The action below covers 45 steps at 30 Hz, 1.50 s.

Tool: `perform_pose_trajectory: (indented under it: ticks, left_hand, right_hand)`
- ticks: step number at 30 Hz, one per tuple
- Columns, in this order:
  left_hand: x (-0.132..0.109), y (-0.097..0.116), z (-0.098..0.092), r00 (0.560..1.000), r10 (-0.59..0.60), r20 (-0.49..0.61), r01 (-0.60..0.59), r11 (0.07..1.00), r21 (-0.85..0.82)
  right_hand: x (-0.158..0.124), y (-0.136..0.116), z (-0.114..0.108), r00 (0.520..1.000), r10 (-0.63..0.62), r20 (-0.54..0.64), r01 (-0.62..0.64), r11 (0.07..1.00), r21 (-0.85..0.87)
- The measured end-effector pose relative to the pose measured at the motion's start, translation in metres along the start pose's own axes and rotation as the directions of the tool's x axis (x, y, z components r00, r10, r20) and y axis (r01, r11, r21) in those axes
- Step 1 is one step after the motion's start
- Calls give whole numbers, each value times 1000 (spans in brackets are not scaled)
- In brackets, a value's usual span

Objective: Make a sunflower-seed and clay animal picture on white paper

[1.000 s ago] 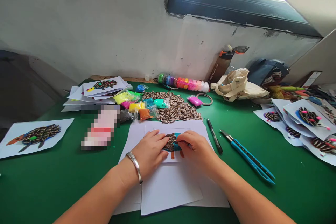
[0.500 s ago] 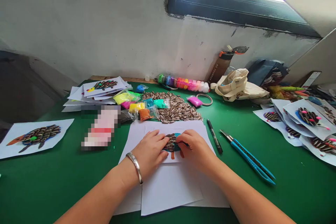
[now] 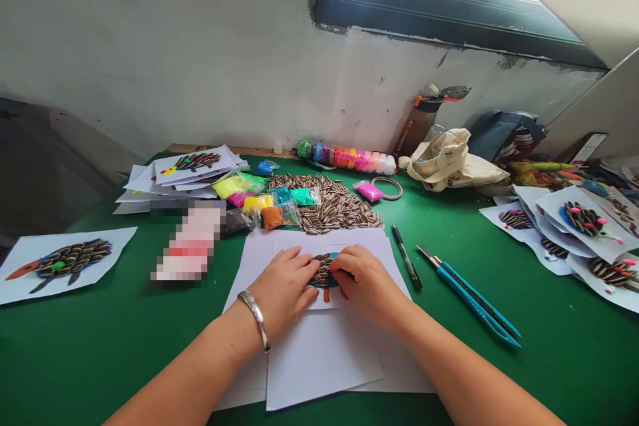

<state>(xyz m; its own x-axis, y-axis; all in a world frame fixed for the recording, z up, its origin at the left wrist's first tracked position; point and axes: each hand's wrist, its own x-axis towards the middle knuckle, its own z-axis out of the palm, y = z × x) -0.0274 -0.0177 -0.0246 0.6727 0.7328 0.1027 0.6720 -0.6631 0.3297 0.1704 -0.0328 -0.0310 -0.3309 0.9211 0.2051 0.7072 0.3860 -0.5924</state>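
My left hand (image 3: 287, 283), a silver bangle on its wrist, lies flat with fingers spread on a white sheet of paper (image 3: 319, 359). Its fingertips rest at the left edge of a seed picture (image 3: 322, 273), where striped sunflower seeds are set in rows on blue clay above a small orange leg. Over the right side of that picture, my right hand (image 3: 367, 279) is closed in a pinch. A dark sunflower seed shows partly between its fingers; the fingertips cover the clay beneath.
Behind the paper lies a heap of sunflower seeds (image 3: 339, 206) beside bagged coloured clay (image 3: 272, 203). A black pen (image 3: 407, 258) and a blue utility knife (image 3: 472, 296) lie to the right. Finished seed pictures are stacked at left (image 3: 192, 163) and right (image 3: 584, 223). A bottle (image 3: 419, 123) stands at the wall.
The whole view has shifted slightly. My right hand makes only a small movement over the blue clay; my left hand stays on the paper.
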Motion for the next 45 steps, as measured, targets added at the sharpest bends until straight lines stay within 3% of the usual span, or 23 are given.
perform_pose_trajectory:
  ticks: [6,16,34,41,45]
  left_hand:
    - [1,1,-3,1000,4,17,-4,1000,21]
    - [1,1,-1,1000,4,6,-4,1000,8]
    - [4,5,-7,996,-22,89,21,1000,14]
    - [4,3,-4,998,-18,63,17,1000,18]
    - [3,2,-3,999,-2,37,2,1000,16]
  right_hand:
    - [-2,7,-10,995,57,-82,-60,998,-29]
    - [-4,9,0,998,17,-55,-25,990,-135]
    - [-5,10,8,1000,9,9,-7,980,-197]
    - [-2,8,1,999,49,-8,-50,993,-104]
    - [2,18,-12,989,119,-92,-123,991,-43]
